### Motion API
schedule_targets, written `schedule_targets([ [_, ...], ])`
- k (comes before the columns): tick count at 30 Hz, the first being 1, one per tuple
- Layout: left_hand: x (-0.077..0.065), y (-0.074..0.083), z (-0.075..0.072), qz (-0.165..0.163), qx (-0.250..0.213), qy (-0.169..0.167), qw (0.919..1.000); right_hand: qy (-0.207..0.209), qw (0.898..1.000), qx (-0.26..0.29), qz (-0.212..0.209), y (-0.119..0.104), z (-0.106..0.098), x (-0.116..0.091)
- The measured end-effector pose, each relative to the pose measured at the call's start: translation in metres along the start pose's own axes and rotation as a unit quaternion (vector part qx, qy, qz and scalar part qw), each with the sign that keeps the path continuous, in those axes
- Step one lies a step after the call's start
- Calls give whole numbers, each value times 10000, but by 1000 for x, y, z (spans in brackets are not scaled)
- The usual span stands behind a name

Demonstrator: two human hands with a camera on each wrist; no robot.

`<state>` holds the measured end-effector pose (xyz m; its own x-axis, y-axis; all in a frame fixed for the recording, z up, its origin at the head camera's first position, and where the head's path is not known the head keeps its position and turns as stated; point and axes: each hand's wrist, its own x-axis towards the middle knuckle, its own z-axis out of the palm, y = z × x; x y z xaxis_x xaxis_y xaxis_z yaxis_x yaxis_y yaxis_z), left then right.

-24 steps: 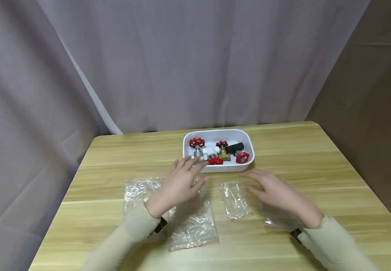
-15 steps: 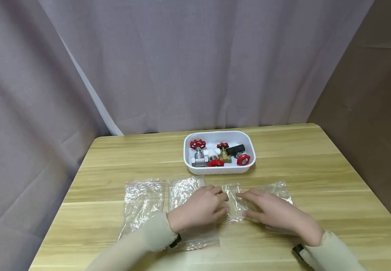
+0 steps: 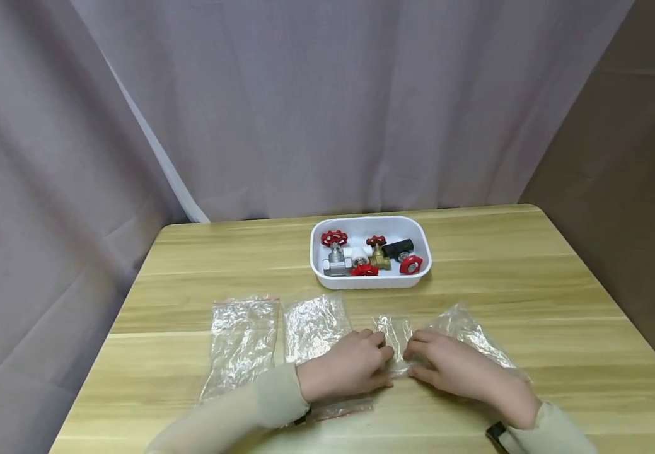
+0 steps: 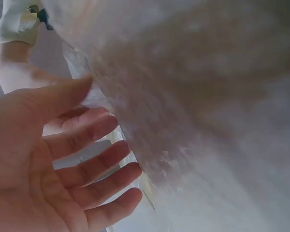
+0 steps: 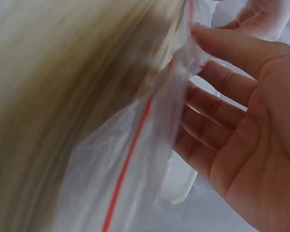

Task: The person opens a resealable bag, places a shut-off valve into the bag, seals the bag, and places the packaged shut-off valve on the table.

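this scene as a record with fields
left hand: at near left corner of small clear plastic bag
right hand: at its near right corner
contact: unclear
other clear plastic bags: far left bag, inner left bag, right bag
container: white rectangular plastic tray
contents: silver valve, white valve, brass valve, black valve
surface: pale wood table

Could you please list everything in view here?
Tray: 1, white, far side of table
Silver valve: 1, silver and red, tray's left
White valve: 1, white and red, tray's centre
Brass valve: 1, brass and red, right of white valve
Black valve: 1, black and red, tray's right
Bags: 4, clear, left-to-right row nearer than tray
Table: 1, yellowish wood, below all these
Curtains: count unclear, greyish purple, back and left
Backdrop: 1, brown, right
Left hand: 1, bare, third bag's left edge
Right hand: 1, bare, third bag's right edge
Sleeves: 2, pale green, forearms
Wrist devices: 2, black, wrists
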<state>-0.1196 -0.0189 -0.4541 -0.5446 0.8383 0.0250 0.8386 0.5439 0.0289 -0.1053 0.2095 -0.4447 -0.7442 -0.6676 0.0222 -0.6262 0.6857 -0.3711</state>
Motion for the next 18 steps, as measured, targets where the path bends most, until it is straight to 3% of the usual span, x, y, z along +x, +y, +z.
schedule_targets([
  [9,7,-1,-13,-117,-99,-59,9999,158,9996,221,43,-5,-12,4],
  [13,9,-8,-28,-112,-360,276,9989,515,9985,184,-39,-8,-24,7],
  [18,9,-19,-57,-287,-877,886,9918,1334,9908,-73,-214,-15,-43,18],
])
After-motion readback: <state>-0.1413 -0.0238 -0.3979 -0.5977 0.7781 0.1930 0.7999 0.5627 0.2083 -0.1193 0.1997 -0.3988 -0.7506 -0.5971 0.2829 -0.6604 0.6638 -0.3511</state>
